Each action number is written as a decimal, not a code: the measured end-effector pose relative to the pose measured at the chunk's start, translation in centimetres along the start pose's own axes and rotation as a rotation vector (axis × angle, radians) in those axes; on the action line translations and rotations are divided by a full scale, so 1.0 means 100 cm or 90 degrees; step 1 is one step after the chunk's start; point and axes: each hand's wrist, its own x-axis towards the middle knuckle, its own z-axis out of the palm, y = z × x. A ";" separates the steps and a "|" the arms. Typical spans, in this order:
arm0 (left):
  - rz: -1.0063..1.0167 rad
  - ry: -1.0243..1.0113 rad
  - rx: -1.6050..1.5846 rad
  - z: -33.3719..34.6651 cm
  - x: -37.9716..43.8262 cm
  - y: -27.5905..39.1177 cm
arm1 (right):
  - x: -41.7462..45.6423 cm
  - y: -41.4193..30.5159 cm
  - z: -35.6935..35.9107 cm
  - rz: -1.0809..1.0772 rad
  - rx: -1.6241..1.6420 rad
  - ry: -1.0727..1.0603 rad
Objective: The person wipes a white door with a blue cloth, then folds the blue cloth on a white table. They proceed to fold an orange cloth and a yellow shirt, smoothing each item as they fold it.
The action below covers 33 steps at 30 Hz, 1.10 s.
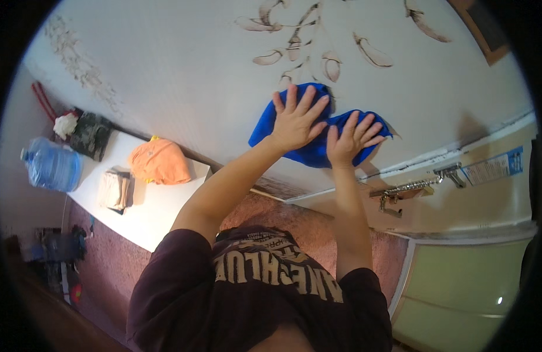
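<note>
A blue cloth lies spread against a white wall that bears painted brown leaves and pods. My left hand presses flat on the cloth's upper left part, its fingers spread. Lower and to the right, my right hand rests on the same cloth, fingers also apart, with the thumb close to the left hand's thumb. Neither hand closes around the cloth. The cloth's edges show around both palms, and its upper rim reaches just under the lowest painted leaves.
At left, a white table carries an orange cloth bundle, folded beige fabric, a camouflage item and a large blue water bottle. At right is a metal hook rack near a green panel.
</note>
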 end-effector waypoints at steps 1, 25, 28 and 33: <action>0.004 0.001 -0.005 -0.005 0.005 0.000 | 0.003 0.000 -0.002 0.006 0.020 -0.007; 0.043 0.040 0.032 -0.118 0.079 -0.164 | 0.147 -0.150 0.026 -0.073 -0.006 0.007; 0.050 0.045 0.058 -0.133 0.089 -0.187 | 0.162 -0.171 0.029 -0.075 -0.002 -0.001; 0.032 0.090 0.061 -0.151 0.101 -0.219 | 0.185 -0.200 0.036 -0.094 -0.015 0.006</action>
